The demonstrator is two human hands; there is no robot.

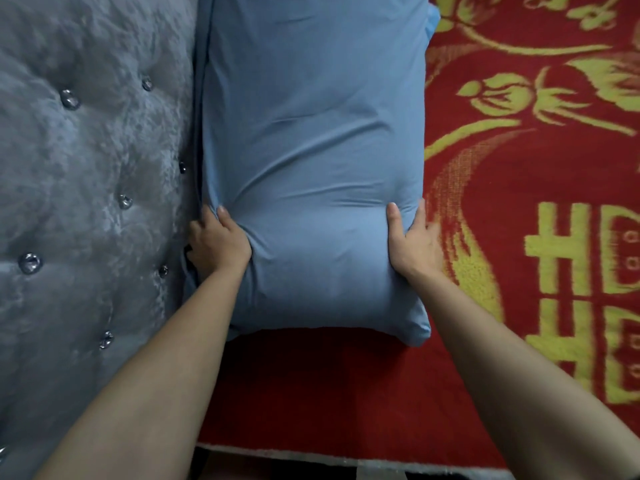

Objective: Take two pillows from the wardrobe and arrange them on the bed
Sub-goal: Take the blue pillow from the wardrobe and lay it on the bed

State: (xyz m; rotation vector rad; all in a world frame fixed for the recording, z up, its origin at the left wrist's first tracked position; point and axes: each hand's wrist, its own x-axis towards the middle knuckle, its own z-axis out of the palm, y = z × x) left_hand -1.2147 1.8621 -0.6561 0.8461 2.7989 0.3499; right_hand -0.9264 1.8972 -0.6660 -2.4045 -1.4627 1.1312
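Observation:
A blue pillow [311, 140] lies flat on the bed, its long side against the headboard on the left. My left hand [216, 242] grips its left edge near the headboard, fingers tucked under the fabric. On the opposite edge, my right hand [414, 242] presses in with the thumb on top. A lighter blue corner [433, 15] shows behind the pillow at the top; whether it belongs to a second pillow I cannot tell.
A red blanket with yellow flower and character patterns [536, 168] covers the bed. The grey tufted headboard [86, 168] with shiny buttons fills the left side. The bed's near edge [311, 455] runs along the bottom.

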